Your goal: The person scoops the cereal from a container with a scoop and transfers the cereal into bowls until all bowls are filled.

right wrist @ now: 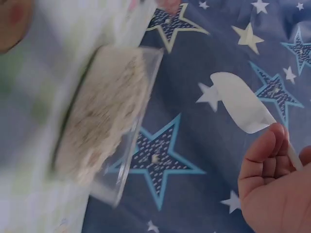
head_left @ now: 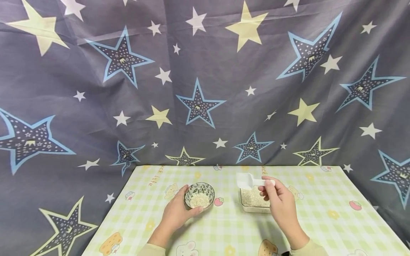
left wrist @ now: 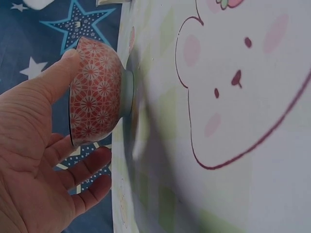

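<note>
My left hand (head_left: 178,211) holds a small bowl (left wrist: 97,90) by its rim, thumb on one side and fingers on the other. The bowl is red-patterned outside and leaf-patterned inside, with pale grains (head_left: 199,201) at the bottom. Its foot is right at the tabletop in the left wrist view. My right hand (head_left: 283,206) pinches the handle of a white scoop (head_left: 245,181) between thumb and fingers. In the head view the scoop overlaps the far edge of a clear rectangular container (right wrist: 127,167), and no grains show in it. Pale, flaky grains (right wrist: 104,111) fill much of the container.
Both vessels are on a table with a green-and-white checked cloth (head_left: 224,227) printed with cartoon animals, the bowl left of the container. A dark curtain with stars (head_left: 205,64) hangs right behind the table's far edge.
</note>
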